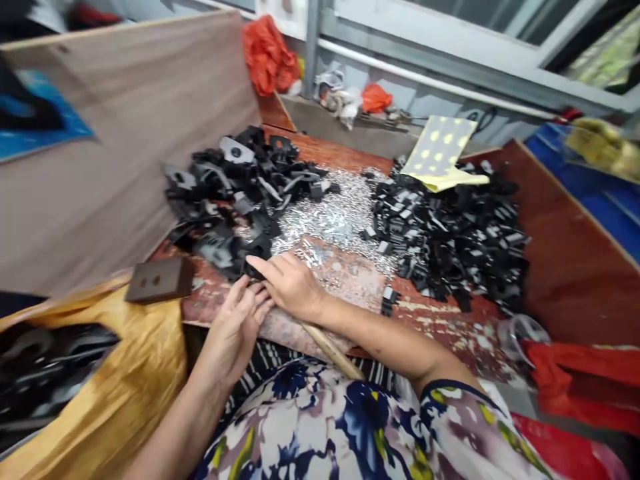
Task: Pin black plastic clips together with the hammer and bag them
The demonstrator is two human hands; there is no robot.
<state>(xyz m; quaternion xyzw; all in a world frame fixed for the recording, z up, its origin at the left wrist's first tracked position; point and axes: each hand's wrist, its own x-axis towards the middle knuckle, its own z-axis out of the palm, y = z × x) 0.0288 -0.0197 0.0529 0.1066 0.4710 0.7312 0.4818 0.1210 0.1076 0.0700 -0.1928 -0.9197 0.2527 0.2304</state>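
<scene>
My right hand lies palm down on the worn red tabletop, its fingers closed over a black plastic part at the near edge of a pile of black parts. A wooden handle runs out from under its wrist toward me. My left hand rests beside it at the table's front edge, fingers stretched toward the same part; whether it grips anything is hidden. A heap of small shiny metal pieces spreads in the table's middle.
A second pile of black and white parts lies right, with yellow dotted paper behind. A brown block with two holes sits left, above a yellow sack of black parts. A board stands at left.
</scene>
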